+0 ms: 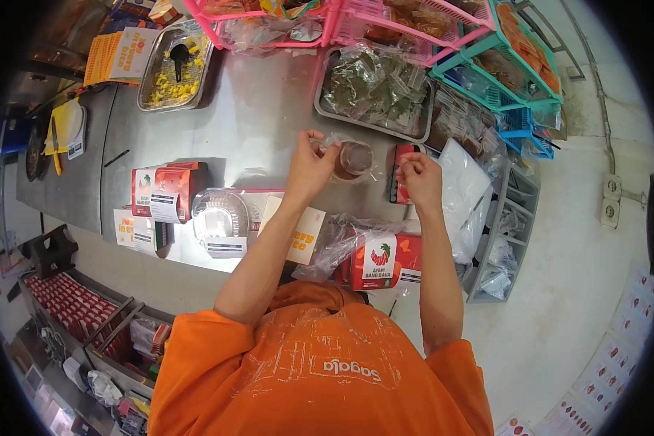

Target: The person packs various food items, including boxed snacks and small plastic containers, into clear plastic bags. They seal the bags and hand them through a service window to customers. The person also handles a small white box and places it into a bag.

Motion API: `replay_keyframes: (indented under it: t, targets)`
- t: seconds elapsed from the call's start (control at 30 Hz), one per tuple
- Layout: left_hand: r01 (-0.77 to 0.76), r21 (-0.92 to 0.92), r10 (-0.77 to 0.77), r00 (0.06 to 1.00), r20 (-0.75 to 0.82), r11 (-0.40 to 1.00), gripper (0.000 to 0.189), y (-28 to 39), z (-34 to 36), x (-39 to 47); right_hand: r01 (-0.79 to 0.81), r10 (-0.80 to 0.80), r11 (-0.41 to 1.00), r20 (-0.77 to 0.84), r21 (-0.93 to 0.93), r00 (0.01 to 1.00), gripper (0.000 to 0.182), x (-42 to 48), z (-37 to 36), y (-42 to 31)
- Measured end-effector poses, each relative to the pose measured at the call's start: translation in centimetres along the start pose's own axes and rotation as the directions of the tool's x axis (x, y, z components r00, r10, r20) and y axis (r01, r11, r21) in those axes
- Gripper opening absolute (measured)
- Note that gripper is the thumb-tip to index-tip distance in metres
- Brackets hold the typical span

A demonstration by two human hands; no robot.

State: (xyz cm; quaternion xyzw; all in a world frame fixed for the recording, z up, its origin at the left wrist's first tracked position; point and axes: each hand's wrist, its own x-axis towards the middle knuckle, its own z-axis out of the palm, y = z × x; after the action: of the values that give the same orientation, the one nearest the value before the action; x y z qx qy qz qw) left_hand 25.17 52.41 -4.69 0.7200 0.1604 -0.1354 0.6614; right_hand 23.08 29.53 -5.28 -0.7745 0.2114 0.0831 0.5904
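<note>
My left hand (316, 163) pinches the edge of clear plastic film around a small round tub with brown contents (354, 159), over the steel table. To the right of the tub my right hand (418, 177) is raised with its fingers curled; whether something thin is between them cannot be told. Beneath that hand lies a small red and black box (400, 188). Nearer to me are a red printed food box (381, 261) beside a crumpled clear plastic bag (327, 250), a cream card (310, 234) and a clear plastic clamshell container (220, 215).
A metal tray of green leafy packets (376, 92) stands at the back, before pink plastic baskets (329, 27). Back left is a tray of yellow pieces (177, 71) with a black scoop. Red boxes (166, 191) stand front left; white plastic bags (466, 191) lie at right beside a grey divided organizer (507, 234).
</note>
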Motion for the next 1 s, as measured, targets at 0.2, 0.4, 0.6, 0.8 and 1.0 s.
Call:
replay_keyframes:
  t: [0.2, 0.4, 0.6, 0.8, 1.0]
  targets:
    - [-0.156, 0.043, 0.145, 0.970, 0.197, 0.987, 0.054, 2.5, 1.4, 0.3, -0.172, 0.189, 0.981, 0.268, -0.087, 0.945, 0.018, 1.6, 2.1, 3.5]
    - [-0.218, 0.258, 0.138, 0.945, 0.297, 0.941, 0.040, 2.1, 2.0, 0.8, -0.029, 0.037, 0.992, 0.068, -0.123, 0.997, 0.014, 0.2, 1.6, 0.2]
    - [-0.291, 0.289, 0.237, 0.949, 0.207, 0.912, 0.033, 3.4, 1.9, -0.1, 0.072, -0.114, 0.947, 0.118, 0.312, 0.987, 0.016, -2.7, 0.6, -9.2]
    - [-0.209, -0.019, 0.205, 0.935, 0.291, 0.978, 0.044, 12.7, -1.3, -5.2, 0.075, -0.112, 0.943, 0.097, 0.326, 0.989, 0.019, -3.9, 1.0, -9.8]
    - [-0.778, 0.317, 0.682, 0.628, 0.374, 0.543, 0.050, 10.9, 1.2, -5.0, 0.266, -0.309, 0.946, 0.269, 0.185, 0.912, 0.025, -7.3, 0.9, -14.2]
